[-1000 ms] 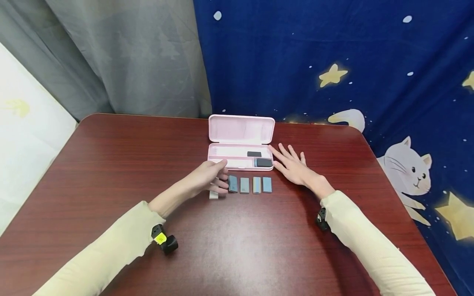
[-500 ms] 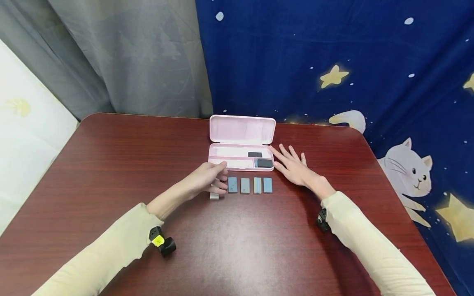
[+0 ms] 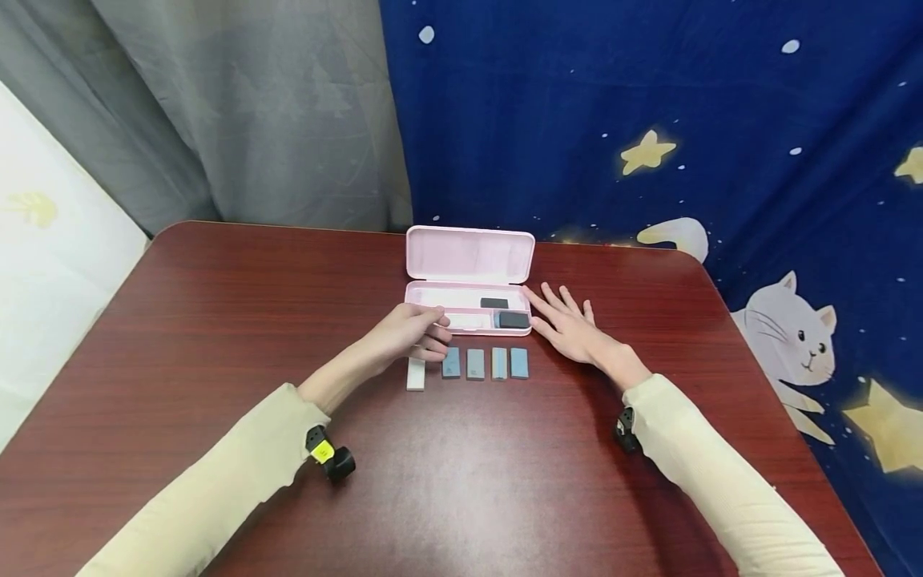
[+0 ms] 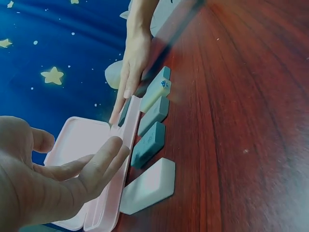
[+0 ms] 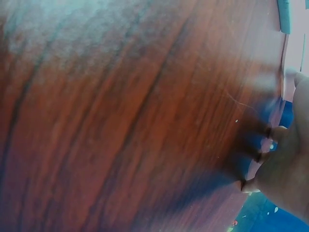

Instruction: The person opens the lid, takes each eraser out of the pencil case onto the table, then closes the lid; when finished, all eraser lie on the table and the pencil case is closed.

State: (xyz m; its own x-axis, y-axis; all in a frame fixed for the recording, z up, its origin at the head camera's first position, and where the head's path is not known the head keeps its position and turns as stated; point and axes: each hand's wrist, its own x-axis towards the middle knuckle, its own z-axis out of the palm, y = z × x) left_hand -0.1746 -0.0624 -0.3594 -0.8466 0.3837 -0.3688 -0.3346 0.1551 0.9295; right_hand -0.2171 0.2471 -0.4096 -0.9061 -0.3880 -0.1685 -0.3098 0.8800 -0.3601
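Observation:
A pink case point(image 3: 470, 255) lies with its lid up, two dark blocks inside: one point(image 3: 494, 303) in the rear compartment, one point(image 3: 513, 320) at front right. Before it stand a white eraser point(image 3: 416, 374), several blue-grey erasers point(image 3: 450, 363) and a striped one point(image 3: 499, 363) in a row. The left hand point(image 3: 407, 332) hovers over the case's front left corner, fingers loosely bent, holding nothing; in the left wrist view the hand point(image 4: 63, 179) is above the white eraser point(image 4: 150, 186). The right hand point(image 3: 572, 330) rests spread, its fingertips touching the case's right end.
The reddish-brown table point(image 3: 461, 481) extends around the case on all sides. Behind its far edge hang a grey curtain point(image 3: 288, 112) and a blue curtain point(image 3: 519, 112) with stars and a cat. Each wrist carries a small black camera.
The left hand has moved slightly forward and right, off the white eraser, which now shows more fully. The right hand has stayed in place at the case's end.

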